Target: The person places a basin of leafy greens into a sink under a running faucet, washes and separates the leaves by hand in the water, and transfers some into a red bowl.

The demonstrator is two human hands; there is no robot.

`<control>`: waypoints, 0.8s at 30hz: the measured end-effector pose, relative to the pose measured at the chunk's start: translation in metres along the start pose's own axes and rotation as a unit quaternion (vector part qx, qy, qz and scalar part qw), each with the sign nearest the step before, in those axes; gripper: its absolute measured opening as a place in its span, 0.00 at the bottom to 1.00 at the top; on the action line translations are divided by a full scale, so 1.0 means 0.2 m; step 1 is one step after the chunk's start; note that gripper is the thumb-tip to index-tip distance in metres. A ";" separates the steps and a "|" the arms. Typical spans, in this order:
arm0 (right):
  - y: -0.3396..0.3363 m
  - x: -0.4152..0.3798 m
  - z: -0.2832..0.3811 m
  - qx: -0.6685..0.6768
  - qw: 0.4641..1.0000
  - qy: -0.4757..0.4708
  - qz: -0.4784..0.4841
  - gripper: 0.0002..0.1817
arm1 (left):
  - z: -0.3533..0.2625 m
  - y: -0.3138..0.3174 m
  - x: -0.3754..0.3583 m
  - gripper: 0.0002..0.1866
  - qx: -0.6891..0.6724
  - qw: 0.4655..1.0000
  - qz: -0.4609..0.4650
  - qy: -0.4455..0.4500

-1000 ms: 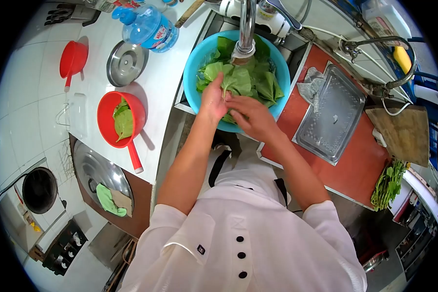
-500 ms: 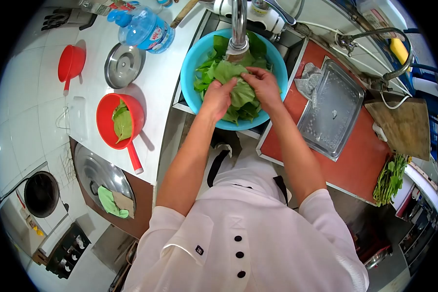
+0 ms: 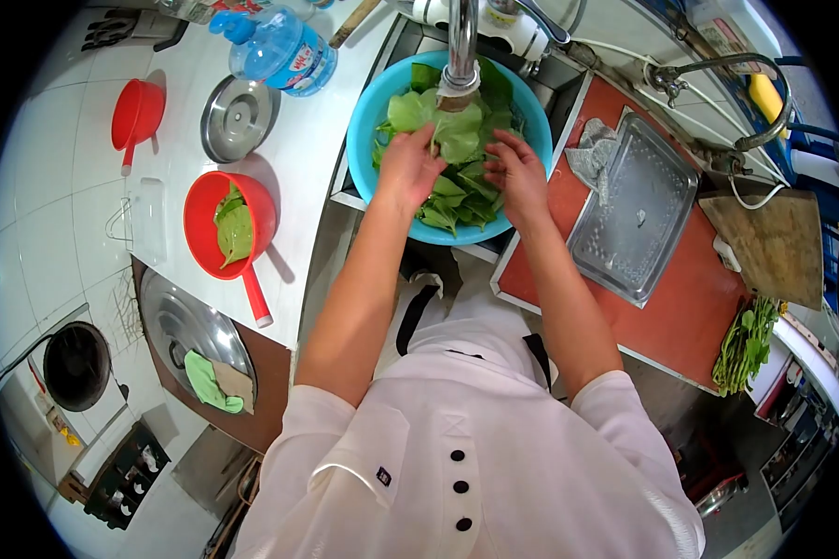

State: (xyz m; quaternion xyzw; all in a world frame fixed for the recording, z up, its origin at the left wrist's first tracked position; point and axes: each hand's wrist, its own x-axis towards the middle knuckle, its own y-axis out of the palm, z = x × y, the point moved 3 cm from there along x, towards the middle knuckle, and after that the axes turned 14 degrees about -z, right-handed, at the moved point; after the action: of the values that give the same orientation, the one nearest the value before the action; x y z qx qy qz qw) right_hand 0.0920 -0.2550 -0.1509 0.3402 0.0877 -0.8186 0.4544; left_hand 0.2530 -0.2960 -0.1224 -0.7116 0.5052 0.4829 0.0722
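A blue basin (image 3: 362, 116) in the sink holds many green leaves (image 3: 466, 200). Under the spout of the tap (image 3: 461, 56) lies a broad pale-green leaf (image 3: 460, 138), spread over the others. My left hand (image 3: 410, 170) is at the near left edge of this leaf, thumb and index finger apart, fingertips close to or touching it. To the right, over the leaves, my right hand (image 3: 520, 175) is open with its fingers loosely bent and nothing visible between them.
Left on the white counter are a red ladle-like scoop (image 3: 268, 219) with leaves in it, a metal lid (image 3: 240, 118) and a blue bottle (image 3: 294, 56). A metal tray (image 3: 634, 210) and grey cloth (image 3: 591, 160) lie right, with a wooden board (image 3: 764, 247) and green bunch (image 3: 746, 349) beyond.
The pale leaf, earlier between both hands, now lies spread further up under the tap. My hands have moved apart, and the right hand's fingers have come off the leaf.
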 end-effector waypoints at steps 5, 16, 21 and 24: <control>-0.05 0.00 -0.06 -0.046 0.998 -0.040 0.014 0.15 | -0.04 0.08 0.04 0.09 0.029 0.999 0.028 0.025; 0.05 0.01 -0.10 -0.339 0.889 -0.299 0.066 0.14 | -0.75 -0.41 -0.52 0.17 0.532 0.674 -0.185 0.477; 0.26 0.01 -0.02 -0.416 0.829 -0.357 0.116 0.14 | -0.94 -0.83 -0.81 0.21 0.526 0.581 -0.290 0.550; 0.39 0.01 -0.03 -0.415 0.798 -0.423 0.108 0.13 | -0.93 -1.00 -0.74 0.24 0.623 0.516 -0.282 0.516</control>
State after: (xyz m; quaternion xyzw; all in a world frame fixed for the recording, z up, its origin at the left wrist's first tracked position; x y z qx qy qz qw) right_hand 0.1566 -0.2986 -0.1436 -0.2539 0.1809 -0.7116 0.6297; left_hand 0.5214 -0.2130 0.0108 -0.7134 0.3983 -0.4536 0.3558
